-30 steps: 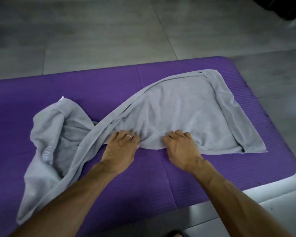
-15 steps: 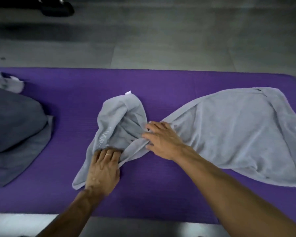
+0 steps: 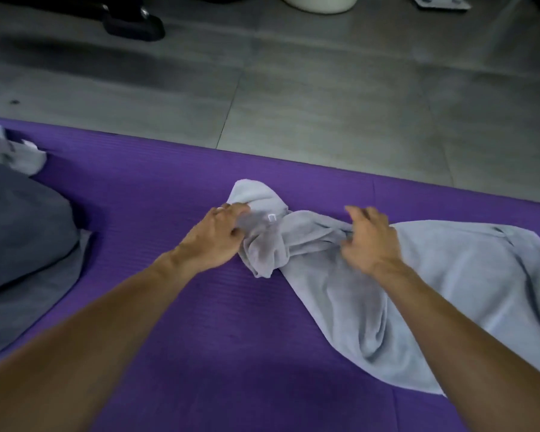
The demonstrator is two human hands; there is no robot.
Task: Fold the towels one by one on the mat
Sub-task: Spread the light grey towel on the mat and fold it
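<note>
Head view: light grey towel (image 3: 434,294) on purple mat (image 3: 169,322), left end bunched & twisted, right part spread. Left hand (image 3: 214,236) grips bunched end w/ curled fingers; right hand (image 3: 370,241) on twist, fingers bent, blurred, grip can't tell. Best approach prob.: find corners, untwist, pull flat before folding. No containers w/ contents seen; dark grey cloth pile (image 3: 22,232) at left.

Left hand (image 3: 214,236) grips the bunched grey towel (image 3: 434,285) on the purple mat (image 3: 175,307); right hand (image 3: 370,241) seemingly hovers.

Both arms outstretched; left hand (image 3: 214,236) fingers curled in grip, right hand (image 3: 370,241) fingers loosely bent.
</note>
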